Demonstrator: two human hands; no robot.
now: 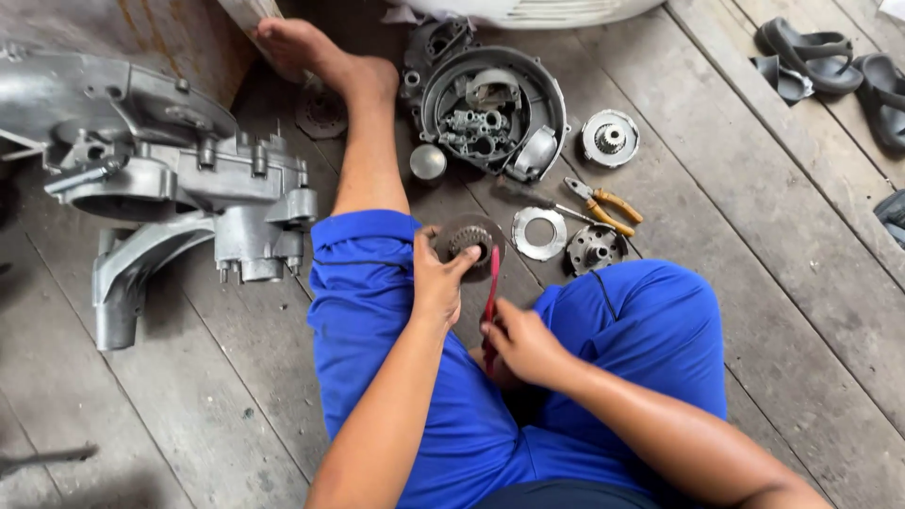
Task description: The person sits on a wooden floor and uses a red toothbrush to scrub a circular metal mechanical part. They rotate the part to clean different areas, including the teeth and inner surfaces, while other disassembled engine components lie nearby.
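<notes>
The person sits on a wooden floor [792, 283] in blue trousers [650, 330], one bare leg stretched forward. The left hand [436, 283] holds a round toothed disc [468, 240] just above the knee; the thumb and fingers are closed on its rim, and the disc faces up toward the camera. The right hand [521, 344] is closed around a red tool [491, 292], which stands nearly upright, and its upper end touches the disc's right edge. What kind of tool it is, I cannot tell.

On the floor just beyond the disc lie a flat metal ring [538, 233] and a small round hub [595, 249], side by side. Pliers [603, 205] with orange handles lie near them. Farther away there is a round open cover [493, 111] with parts inside, a small gear part [609, 138] to its right, and a shiny cap [427, 162] to its left. A big grey engine case [170, 170] lies at the left side, beside the leg. Dark sandals [830, 61] are at the top right corner.
</notes>
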